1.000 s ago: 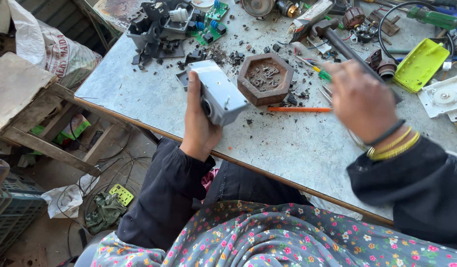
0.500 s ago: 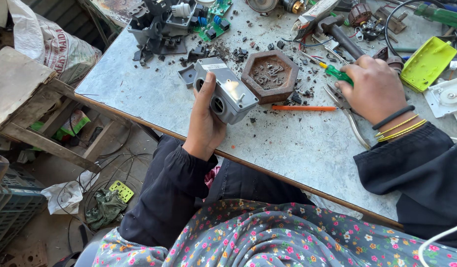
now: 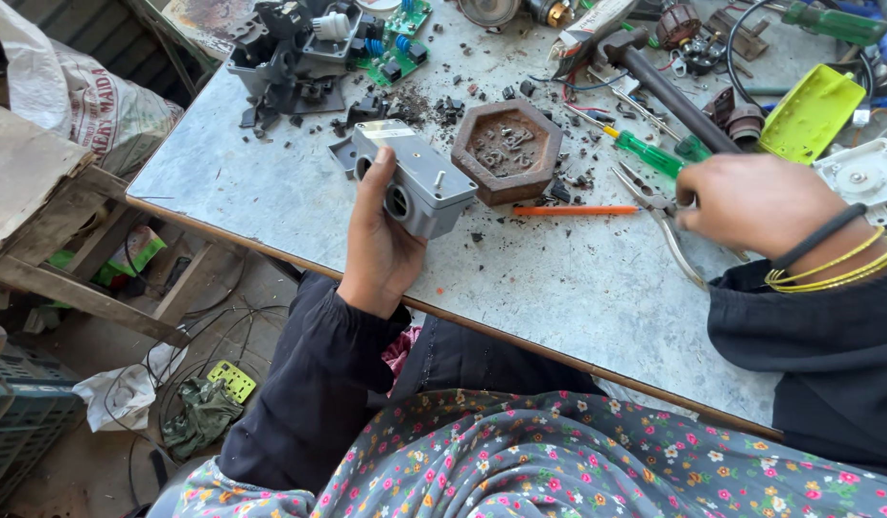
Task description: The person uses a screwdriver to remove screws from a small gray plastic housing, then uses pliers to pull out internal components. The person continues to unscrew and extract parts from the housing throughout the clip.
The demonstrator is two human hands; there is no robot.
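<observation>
Grey box: we see a small grey metal housing (image 3: 419, 177) with round openings in its near face, held tilted just above the table top, beside the hexagonal block.
Left hand: our left hand (image 3: 381, 245) grips the grey metal housing from below and from the near side, thumb up along its left end, fingers closed around it.
Right hand: our right hand (image 3: 755, 201) rests on the table well to the right, fingers curled over the handles of the metal pliers (image 3: 666, 216); we cannot tell how firmly they are clamped.
Wrist: a black band and thin yellow bangles (image 3: 832, 264) sit on the right wrist.
Table: a grey, scratched table (image 3: 520, 297) strewn with dark crumbs and scrap.
Near the box: a brown hexagonal block (image 3: 507, 150) lies just right of the housing; an orange pencil (image 3: 576, 210) lies between the block and the pliers.
Further back: a green-handled screwdriver (image 3: 645, 152), a dark metal rod (image 3: 669, 96), a yellow-green plastic lid (image 3: 810, 113), a green circuit board (image 3: 395, 43) and black plastic parts (image 3: 290, 58).
</observation>
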